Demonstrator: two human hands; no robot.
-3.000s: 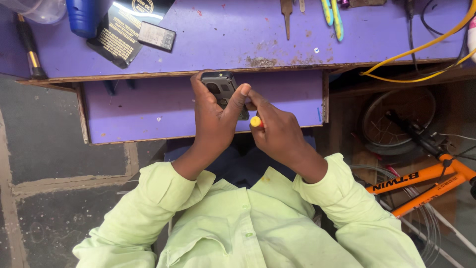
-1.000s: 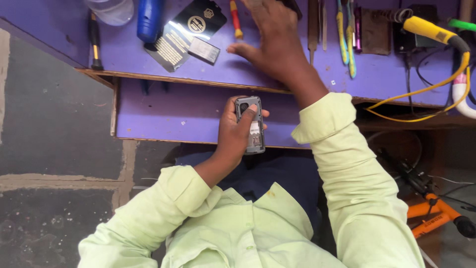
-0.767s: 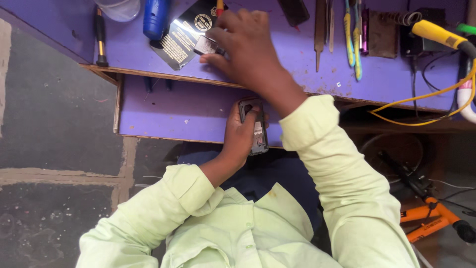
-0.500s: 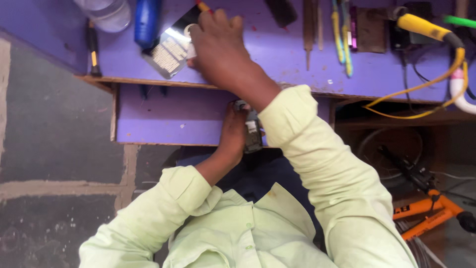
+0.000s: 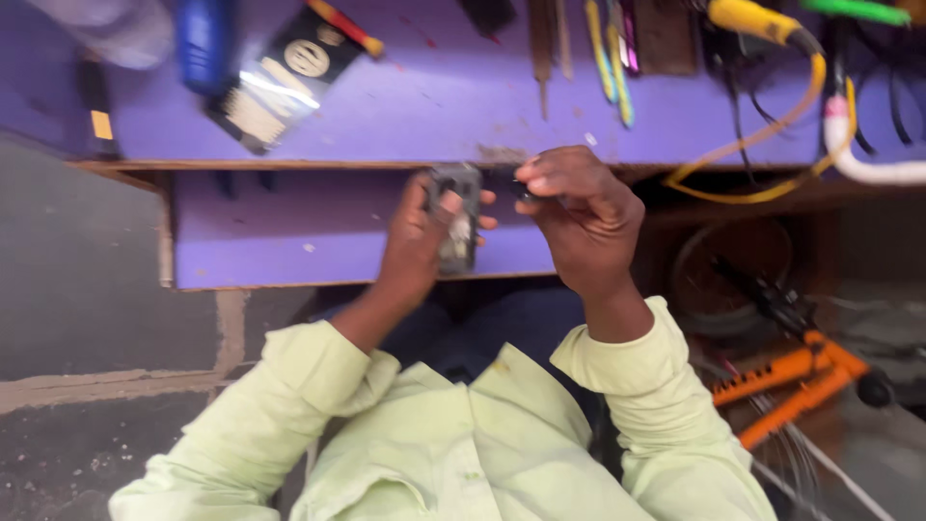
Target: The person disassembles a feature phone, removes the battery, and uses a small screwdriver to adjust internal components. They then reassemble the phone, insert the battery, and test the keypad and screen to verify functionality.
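Partly done: opened phone (image 5: 456, 217) gripped in left hand (image 5: 417, 241); small dark part (image 5: 522, 185) pinched by right hand (image 5: 582, 220), not yet fitted.

We look down on a purple workbench (image 5: 434, 106) running across the top from ten to two o'clock, its worn wooden front edge just above a purple drawer (image 5: 289, 232) pulled out below it. At eight o'clock we see a grey concrete floor (image 5: 87, 270) crossed by a pale seam. At four o'clock, in the shadow beneath the bench, we make out an orange frame (image 5: 791, 381) with thin spokes beside it.
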